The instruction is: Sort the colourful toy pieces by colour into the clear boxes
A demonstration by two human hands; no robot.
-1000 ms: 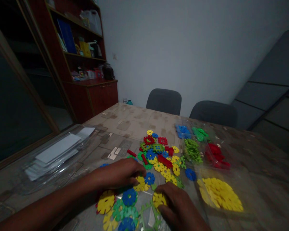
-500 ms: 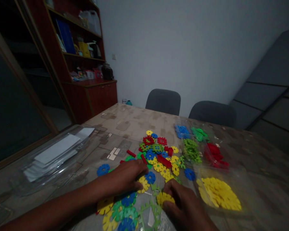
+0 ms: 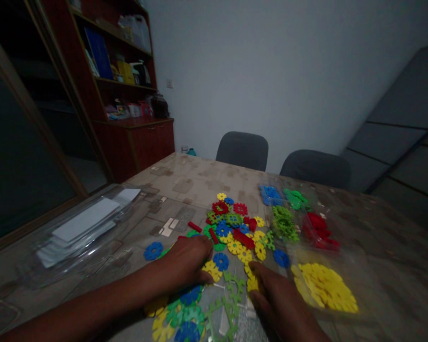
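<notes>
My left hand (image 3: 187, 261) is curled over the heap of plastic interlocking discs, its thumb on the lower edge of a yellow interlocking disc (image 3: 213, 271). Its fingertips are partly hidden. A blue disc (image 3: 221, 261) lies just beyond. On the right, my right hand (image 3: 276, 294) pinches a small stack of yellow interlocking discs (image 3: 252, 284) between thumb and fingers. Between the hands lie light green toothed pieces (image 3: 231, 285). Nearer me, several blue, green and yellow discs (image 3: 185, 313) overlap below my left forearm.
A clear divided tray (image 3: 359, 304) on the right holds pieces sorted by colour, with yellow discs (image 3: 322, 287) nearest. Another clear tray (image 3: 25, 280) at left contains white cards (image 3: 86, 221). Two grey chairs (image 3: 242, 149) stand behind the table (image 3: 185, 173).
My right hand has turned and shifted slightly right and up, so the yellow discs in it now stand on edge. My left hand has drawn back slightly left.
</notes>
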